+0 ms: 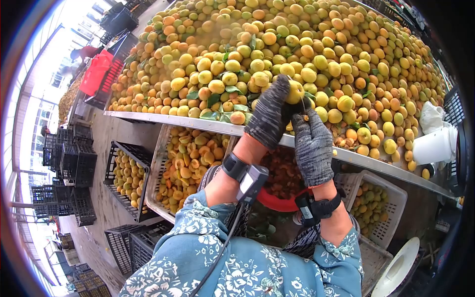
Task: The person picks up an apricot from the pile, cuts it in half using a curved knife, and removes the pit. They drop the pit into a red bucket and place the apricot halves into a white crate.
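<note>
My left hand [271,113], in a dark grey work glove, is closed around a yellow apricot [295,92] above the front edge of the heap. Close by on the right, my gloved right hand [314,143] is closed with its fingertips against the underside of that fruit. A thin, pale tool [303,105] stands out from the right fingers and touches the apricot; its handle is hidden in the glove. A small orange bit [306,118] shows at the right fingertips. Behind both hands spreads a large heap of apricots [227,54], with some green leaves among them.
A metal table edge [198,122] runs below the hands. Under it stand a crate of halved apricots [190,158], a red basin [277,200] of brown pieces and a pale crate [396,198] of fruit. A white bucket [435,144] is at right, black crates [76,163] at left.
</note>
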